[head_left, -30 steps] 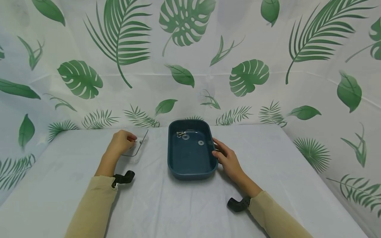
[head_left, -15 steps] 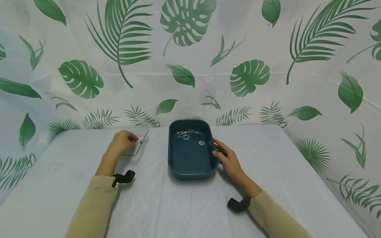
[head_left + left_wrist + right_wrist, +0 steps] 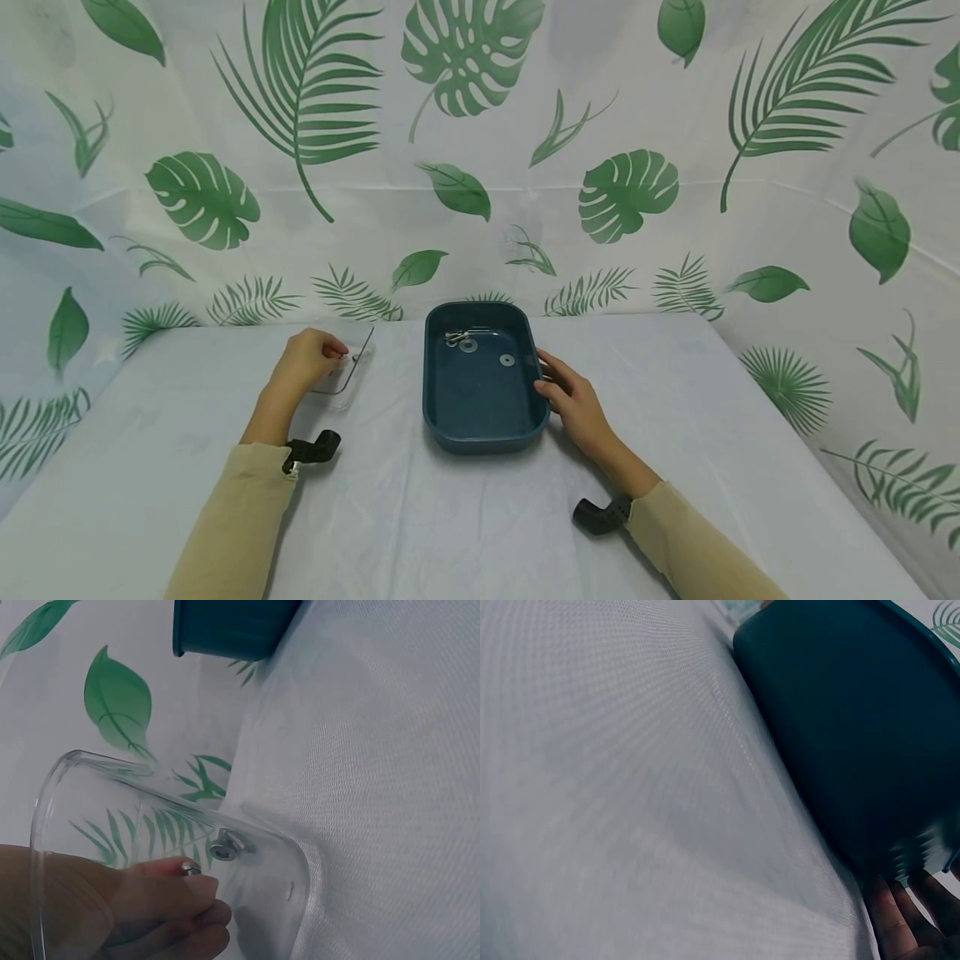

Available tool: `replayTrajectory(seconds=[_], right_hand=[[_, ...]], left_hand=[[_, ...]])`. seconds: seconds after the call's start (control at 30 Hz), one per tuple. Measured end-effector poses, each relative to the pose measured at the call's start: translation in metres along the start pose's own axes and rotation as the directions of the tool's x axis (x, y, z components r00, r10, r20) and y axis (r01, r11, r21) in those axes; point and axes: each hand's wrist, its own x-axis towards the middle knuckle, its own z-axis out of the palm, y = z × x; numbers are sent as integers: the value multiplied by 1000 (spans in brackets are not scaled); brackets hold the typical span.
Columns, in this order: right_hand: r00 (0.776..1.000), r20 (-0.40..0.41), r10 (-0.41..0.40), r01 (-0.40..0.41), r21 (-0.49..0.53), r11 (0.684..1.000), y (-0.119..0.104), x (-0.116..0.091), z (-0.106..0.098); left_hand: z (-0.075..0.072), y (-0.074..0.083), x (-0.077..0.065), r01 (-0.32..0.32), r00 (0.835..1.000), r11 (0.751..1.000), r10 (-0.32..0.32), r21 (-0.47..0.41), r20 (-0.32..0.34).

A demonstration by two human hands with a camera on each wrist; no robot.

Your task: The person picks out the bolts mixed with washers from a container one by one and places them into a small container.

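Note:
My left hand (image 3: 309, 360) reaches into a clear plastic box (image 3: 341, 406) at the table's left. In the left wrist view its thumb and forefinger pinch a small shiny metal bolt (image 3: 191, 868), mostly hidden by the fingertips. Another metal bolt (image 3: 224, 848) lies in the box just beyond them. A dark teal bin (image 3: 480, 408) stands mid-table, holding a few metal bolts (image 3: 456, 337) and round washers (image 3: 507, 360) toward its far end. Against its right wall rests my right hand (image 3: 573, 400), fingers extended along the outside and thumb at the rim.
A white cloth (image 3: 480, 533) covers the table. Behind it hangs a leaf-print curtain (image 3: 517, 208). Each wrist carries a black camera mount (image 3: 315, 447), low over the cloth. Bare cloth separates the clear box from the bin.

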Motion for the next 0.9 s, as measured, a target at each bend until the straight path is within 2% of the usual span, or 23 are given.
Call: replayTrajectory(seconds=[0.4, 0.9], right_hand=[[1000, 0, 2, -2, -10, 1000, 0, 0, 0], [1000, 2, 9, -9, -11, 1000, 1, 1, 0]], left_hand=[[1, 0, -1, -6, 1000, 1000, 6, 28, -11], [2, -1, 1, 11, 1000, 1000, -11, 28, 19]])
